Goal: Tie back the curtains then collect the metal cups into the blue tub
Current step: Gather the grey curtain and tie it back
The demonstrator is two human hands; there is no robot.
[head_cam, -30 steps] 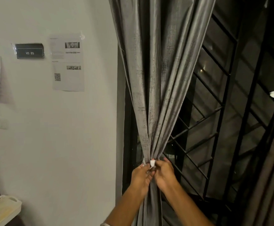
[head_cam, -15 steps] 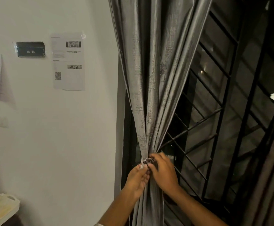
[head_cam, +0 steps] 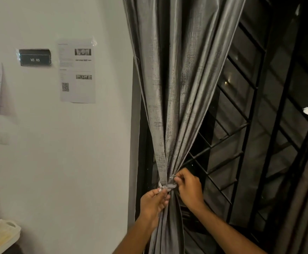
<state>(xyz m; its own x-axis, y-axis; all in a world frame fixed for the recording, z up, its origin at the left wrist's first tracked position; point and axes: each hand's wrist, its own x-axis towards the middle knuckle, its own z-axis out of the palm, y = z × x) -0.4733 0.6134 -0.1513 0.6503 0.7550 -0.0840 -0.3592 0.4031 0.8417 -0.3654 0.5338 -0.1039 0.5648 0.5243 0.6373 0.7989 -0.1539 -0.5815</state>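
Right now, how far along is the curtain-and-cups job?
Done: the grey textured curtain is gathered into a bunch, with a pale fabric tie-back band wrapped round it. In hand: the left hand and right hand each pinch an end of the band at the knot. Left: finishing the knot; no metal cups or blue tub are in view.

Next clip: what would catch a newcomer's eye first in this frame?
The grey curtain, gathered into a bunch in the middle, with a tie knotted round it low down. The left hand and right hand pinch the tie's ends. Behind, on the right, a dark window grille.
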